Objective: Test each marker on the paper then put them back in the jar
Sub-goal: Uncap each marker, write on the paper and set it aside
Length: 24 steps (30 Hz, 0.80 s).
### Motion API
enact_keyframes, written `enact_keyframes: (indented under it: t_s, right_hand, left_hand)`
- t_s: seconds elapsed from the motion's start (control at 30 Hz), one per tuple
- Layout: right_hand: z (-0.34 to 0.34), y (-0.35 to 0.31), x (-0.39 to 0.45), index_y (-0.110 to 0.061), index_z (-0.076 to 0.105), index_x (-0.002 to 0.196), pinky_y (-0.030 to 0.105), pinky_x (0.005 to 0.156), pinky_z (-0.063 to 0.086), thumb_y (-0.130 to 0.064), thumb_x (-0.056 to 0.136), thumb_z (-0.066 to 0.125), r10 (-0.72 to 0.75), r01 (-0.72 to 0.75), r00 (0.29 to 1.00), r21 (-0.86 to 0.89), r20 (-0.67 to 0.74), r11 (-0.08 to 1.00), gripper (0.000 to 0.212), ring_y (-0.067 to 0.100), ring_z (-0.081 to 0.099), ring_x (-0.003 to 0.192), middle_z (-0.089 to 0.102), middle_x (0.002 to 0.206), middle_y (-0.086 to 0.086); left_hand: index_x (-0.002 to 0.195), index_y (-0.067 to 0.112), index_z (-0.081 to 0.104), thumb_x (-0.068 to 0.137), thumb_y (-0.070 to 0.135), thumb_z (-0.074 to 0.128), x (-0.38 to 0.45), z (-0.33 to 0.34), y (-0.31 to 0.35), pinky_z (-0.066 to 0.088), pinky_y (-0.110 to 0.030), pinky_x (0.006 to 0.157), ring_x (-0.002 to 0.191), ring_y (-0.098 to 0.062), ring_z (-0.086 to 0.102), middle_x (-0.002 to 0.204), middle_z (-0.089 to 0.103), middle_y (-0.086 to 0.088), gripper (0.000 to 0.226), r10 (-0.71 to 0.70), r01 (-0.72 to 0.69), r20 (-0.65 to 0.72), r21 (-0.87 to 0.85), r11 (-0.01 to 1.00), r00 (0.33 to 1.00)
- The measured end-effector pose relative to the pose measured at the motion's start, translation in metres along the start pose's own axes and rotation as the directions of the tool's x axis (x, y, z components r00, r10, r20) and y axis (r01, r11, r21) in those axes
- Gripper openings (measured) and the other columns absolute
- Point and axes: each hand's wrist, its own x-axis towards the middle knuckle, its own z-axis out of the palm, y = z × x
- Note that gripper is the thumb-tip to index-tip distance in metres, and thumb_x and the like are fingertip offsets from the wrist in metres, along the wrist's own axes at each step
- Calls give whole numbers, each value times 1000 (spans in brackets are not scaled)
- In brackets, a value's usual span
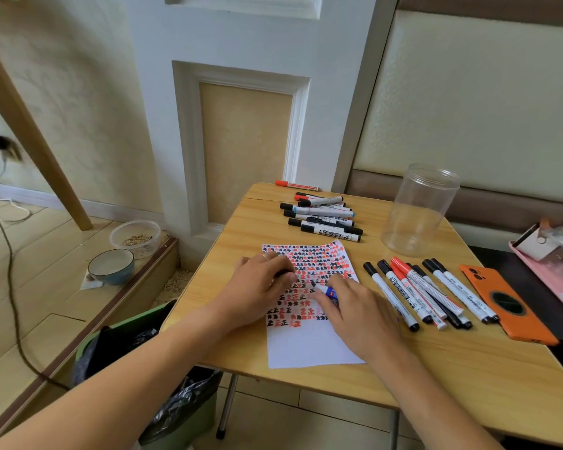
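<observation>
While both forearms reach in from the near edge of the desk (306, 378), the paper (309, 345) lies under the hands, its lower part blank and its upper part crowded with red and black test marks. The right hand (358, 316) curls its fingers round a marker (327, 291) with a blue band, tip toward the marks; the left hand (257, 287) seems to pinch a dark cap (281, 273) while its heel rests on the sheet.

One risk here is smearing: either wrist, dragged across wet ink, would blur the marks, and if the left hand lifts, the sheet could skid under the pen's stroke. A cap held loosely might also slip away and roll off the near edge.

Just right of the paper lies a row of markers (416, 293), beside an orange phone (504, 303); a careless right elbow could scatter them. Farther back sits a second pile of markers (322, 219), and one red marker (294, 184) lies at the far edge, where a nudge could tip it off. With two groups, tested and untested could get mixed up.

The clear jar (420, 209) stands empty at the far right, light and easily toppled.
</observation>
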Motion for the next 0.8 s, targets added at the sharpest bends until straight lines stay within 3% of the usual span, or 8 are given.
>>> enact_keyframes:
  t_s: [0.1, 0.2, 0.47, 0.7, 0.8]
  right_hand:
    - [1, -3, -2, -23, 50, 114, 31, 59, 35, -55, 106, 36, 39, -39, 999, -29, 17, 999, 36, 15, 47, 74, 50, 90, -11]
    - [0, -5, -3, -22, 51, 117, 28, 57, 33, -51, 107, 37, 40, -40, 999, -44, 8, 998, 34, 14, 46, 73, 55, 92, -9]
    - [-2, -7, -3, -21, 50, 121, 20, 49, 18, -43, 107, 38, 63, -62, 998, -34, 29, 997, 29, 14, 47, 71, 46, 88, -12]
    - [-4, -5, -2, -22, 47, 116, 21, 49, 19, -41, 107, 39, 83, -82, 995, -22, 58, 996, 23, 14, 47, 70, 47, 85, -11]
    - [-5, -5, -2, -22, 49, 120, 21, 50, 24, -47, 106, 39, 82, -81, 994, -9, 73, 997, 30, 13, 50, 75, 51, 90, -11]
  left_hand:
    - [113, 32, 64, 102, 41, 55, 7, 4, 0, 34, -38, 98, 105, -8, 52, 113, 60, 12, 16, -64, 66, -100, 8, 998, 993]
    - [115, 33, 66, 99, 39, 61, 16, 9, 3, 31, -38, 103, 112, -11, 53, 122, 60, 10, 17, -112, 117, -133, 36, 992, 985]
    - [121, 32, 62, 101, 41, 57, 23, 20, 1, 30, -40, 110, 121, -15, 52, 132, 56, 7, 22, -125, 131, -52, 134, 982, 991]
    - [140, 28, 47, 102, 42, 55, 13, 12, 1, 33, -39, 111, 127, -17, 51, 146, 47, 4, 41, -119, 118, 9, 65, 991, 993]
    - [137, 26, 46, 102, 40, 55, 1, 4, 3, 33, -39, 113, 127, -14, 48, 145, 45, 5, 39, -79, 80, -8, 61, 995, 997]
